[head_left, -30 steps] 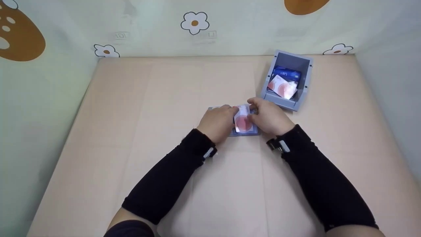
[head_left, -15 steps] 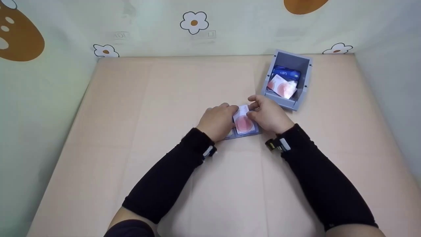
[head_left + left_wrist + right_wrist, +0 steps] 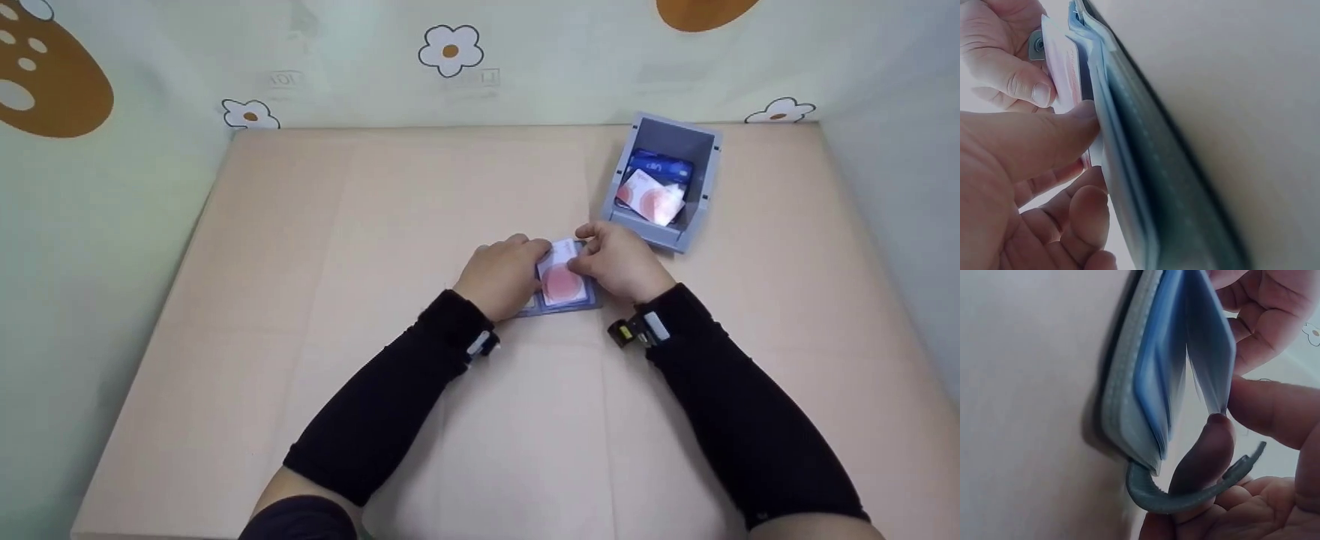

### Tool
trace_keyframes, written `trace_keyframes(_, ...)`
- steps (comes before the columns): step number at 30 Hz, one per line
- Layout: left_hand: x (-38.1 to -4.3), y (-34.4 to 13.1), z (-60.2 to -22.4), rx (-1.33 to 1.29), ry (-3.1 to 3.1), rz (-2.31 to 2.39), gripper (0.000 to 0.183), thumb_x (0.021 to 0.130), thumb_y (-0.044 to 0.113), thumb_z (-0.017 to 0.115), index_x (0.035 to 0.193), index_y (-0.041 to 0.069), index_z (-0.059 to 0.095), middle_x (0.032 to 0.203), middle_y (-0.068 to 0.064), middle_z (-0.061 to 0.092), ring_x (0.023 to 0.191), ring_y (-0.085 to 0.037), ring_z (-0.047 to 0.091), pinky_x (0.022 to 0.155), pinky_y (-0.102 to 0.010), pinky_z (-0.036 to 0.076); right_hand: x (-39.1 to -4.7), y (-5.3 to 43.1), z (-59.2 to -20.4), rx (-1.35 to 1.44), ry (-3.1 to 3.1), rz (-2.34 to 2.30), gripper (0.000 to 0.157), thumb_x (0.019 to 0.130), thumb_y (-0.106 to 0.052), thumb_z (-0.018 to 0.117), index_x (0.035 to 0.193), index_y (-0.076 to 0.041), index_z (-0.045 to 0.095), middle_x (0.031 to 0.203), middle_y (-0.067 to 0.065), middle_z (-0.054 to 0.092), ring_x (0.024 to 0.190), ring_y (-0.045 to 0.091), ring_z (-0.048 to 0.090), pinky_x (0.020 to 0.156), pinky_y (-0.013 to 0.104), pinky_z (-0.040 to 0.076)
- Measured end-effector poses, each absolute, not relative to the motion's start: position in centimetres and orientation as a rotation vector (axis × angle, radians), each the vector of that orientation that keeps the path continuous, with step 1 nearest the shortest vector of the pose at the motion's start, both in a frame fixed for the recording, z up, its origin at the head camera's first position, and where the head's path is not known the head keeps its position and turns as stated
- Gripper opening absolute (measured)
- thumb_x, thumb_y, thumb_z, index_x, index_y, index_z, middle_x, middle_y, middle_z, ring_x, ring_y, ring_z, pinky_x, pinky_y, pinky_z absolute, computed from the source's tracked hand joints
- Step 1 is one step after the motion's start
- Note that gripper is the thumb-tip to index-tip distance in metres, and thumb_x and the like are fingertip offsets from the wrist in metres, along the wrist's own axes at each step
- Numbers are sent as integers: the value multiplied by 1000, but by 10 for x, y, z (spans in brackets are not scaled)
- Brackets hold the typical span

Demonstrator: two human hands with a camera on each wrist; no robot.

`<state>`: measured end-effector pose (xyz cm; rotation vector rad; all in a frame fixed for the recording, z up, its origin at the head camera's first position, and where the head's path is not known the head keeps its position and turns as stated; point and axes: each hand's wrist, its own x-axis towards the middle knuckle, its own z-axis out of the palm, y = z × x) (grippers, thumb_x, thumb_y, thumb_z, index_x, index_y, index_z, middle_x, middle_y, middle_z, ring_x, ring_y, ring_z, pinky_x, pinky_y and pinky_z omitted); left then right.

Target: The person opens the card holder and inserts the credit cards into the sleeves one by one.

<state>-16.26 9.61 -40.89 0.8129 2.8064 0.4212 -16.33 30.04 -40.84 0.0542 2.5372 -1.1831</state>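
Note:
A card wallet (image 3: 1145, 152) with a grey-green stitched cover and clear bluish sleeves is opened up between both hands. A white card (image 3: 561, 283) with a pink-red circle lies at its right-hand leaf. My left hand (image 3: 501, 276) grips the wallet from the left, thumb against the sleeves, and covers much of its left half. From the right, my right hand (image 3: 622, 262) pinches the edge of the leaf with the card between thumb and index finger. A strap (image 3: 1190, 499) with a snap curls out from the wallet beside the right fingers.
Behind the right hand stands a grey plastic bin (image 3: 709, 191), angled on the table. Inside are a blue card (image 3: 660, 165) and another white-and-red card (image 3: 649, 196). A patterned wall (image 3: 360, 67) closes off the back of the table (image 3: 375, 195).
The wallet has turned slightly, its lower edge now slanting up to the right. My right fingers have shifted a little along the card's edge. The bin and its cards stay put.

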Motion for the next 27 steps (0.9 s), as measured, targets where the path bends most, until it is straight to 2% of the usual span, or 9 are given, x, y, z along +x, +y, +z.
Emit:
trace_keyframes(6, -163, 96, -409, 809, 2810, 426, 46, 100, 25, 72, 144, 17, 62, 124, -7, 70, 113, -27, 69, 95, -49, 56, -165, 302, -410, 50, 2543, -1163, 47, 98, -18, 69, 139, 3, 61, 86, 4, 64, 79, 16, 59, 66, 25, 45)
trace_keyframes(11, -164, 97, -409, 800, 2824, 440, 42, 101, 23, 70, 142, 17, 64, 121, -6, 69, 110, -25, 69, 96, -47, 56, -164, 301, -411, 11, 2562, -1160, 36, 94, -16, 71, 125, 3, 69, 82, 2, 63, 76, 16, 58, 65, 25, 45)
trace_keyframes(14, -165, 95, -408, 784, 2823, 448, 43, 100, 23, 71, 142, 17, 64, 121, -5, 68, 110, -24, 68, 98, -47, 55, -163, 300, -410, -9, 2578, -1153, 28, 94, -17, 71, 115, 2, 73, 87, 5, 67, 80, 17, 58, 69, 26, 45)
trace_keyframes(18, -168, 87, -402, 735, 2814, 466, 47, 101, 25, 70, 146, 15, 61, 130, -7, 67, 120, -24, 66, 103, -47, 54, -162, 299, -410, -7, 2586, -1150, 24, 96, -21, 70, 106, 0, 75, 98, 8, 71, 87, 19, 59, 73, 27, 46)
trace_keyframes(22, -171, 73, -394, 648, 2810, 508, 50, 104, 28, 67, 150, 14, 57, 139, -9, 65, 126, -23, 64, 108, -44, 53, -160, 300, -409, 7, 2579, -1155, 22, 97, -24, 70, 96, -2, 74, 93, 5, 67, 82, 18, 57, 68, 27, 44)
trace_keyframes(27, -172, 56, -389, 546, 2811, 573, 47, 104, 29, 65, 148, 12, 59, 137, -9, 68, 121, -21, 66, 106, -41, 53, -157, 298, -407, -7, 2568, -1141, 25, 97, -26, 71, 84, -5, 70, 89, 4, 66, 74, 16, 54, 58, 25, 38)
